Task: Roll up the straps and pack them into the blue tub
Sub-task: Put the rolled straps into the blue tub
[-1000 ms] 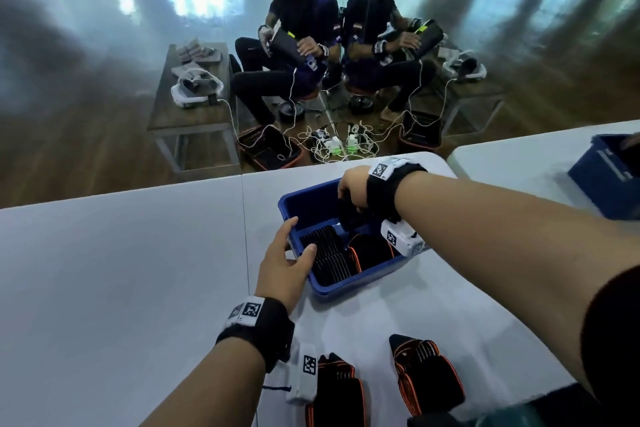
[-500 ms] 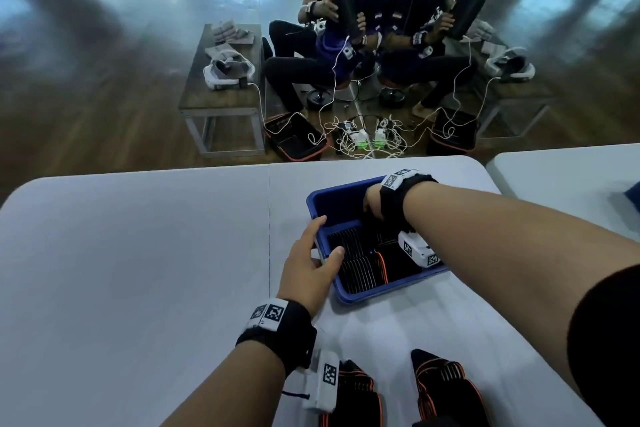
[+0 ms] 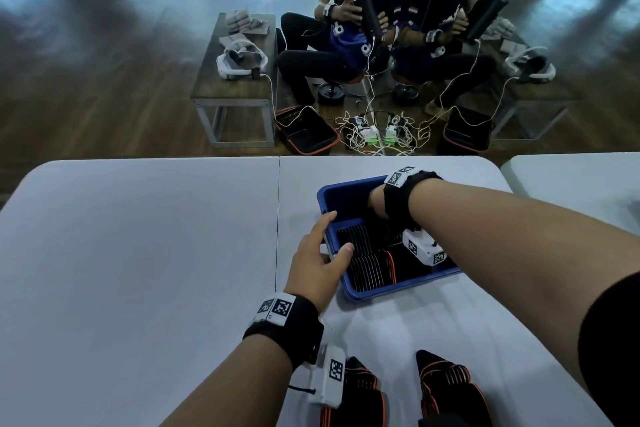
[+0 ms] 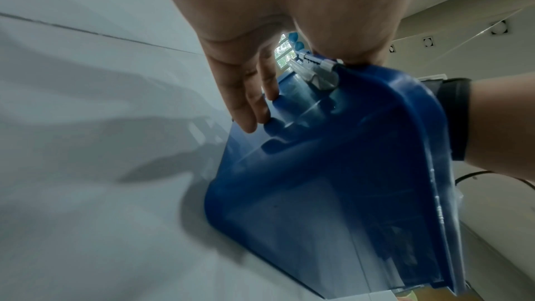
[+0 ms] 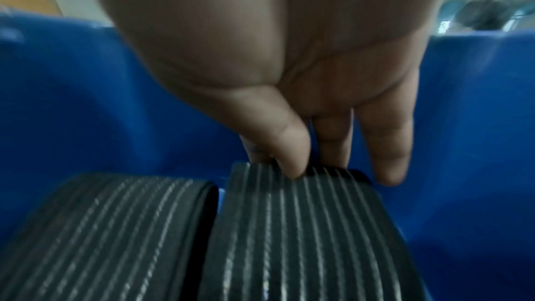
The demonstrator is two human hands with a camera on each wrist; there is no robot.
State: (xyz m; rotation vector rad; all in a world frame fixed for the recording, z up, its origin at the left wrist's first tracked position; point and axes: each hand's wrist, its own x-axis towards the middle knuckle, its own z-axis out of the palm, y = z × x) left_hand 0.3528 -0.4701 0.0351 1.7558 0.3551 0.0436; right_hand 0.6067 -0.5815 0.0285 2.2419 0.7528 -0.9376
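Two hands work at the blue tub [image 3: 349, 289] as they did a second ago, the right one now deeper inside. The right hand [image 5: 304, 104] pinches the top edge of a rolled strap [image 5: 298, 232] standing beside another roll [image 5: 115, 232] on the tub floor. The left hand [image 3: 317, 262] clasps the tub's near-left rim. Two unrolled straps [image 3: 446, 388] lie on the tabletop [image 3: 138, 270], nearer the person.

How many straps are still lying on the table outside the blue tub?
2: one strap at the near edge beside the left wrist, another strap to its right. Both are cut off by the frame's bottom edge, so more may lie unseen.
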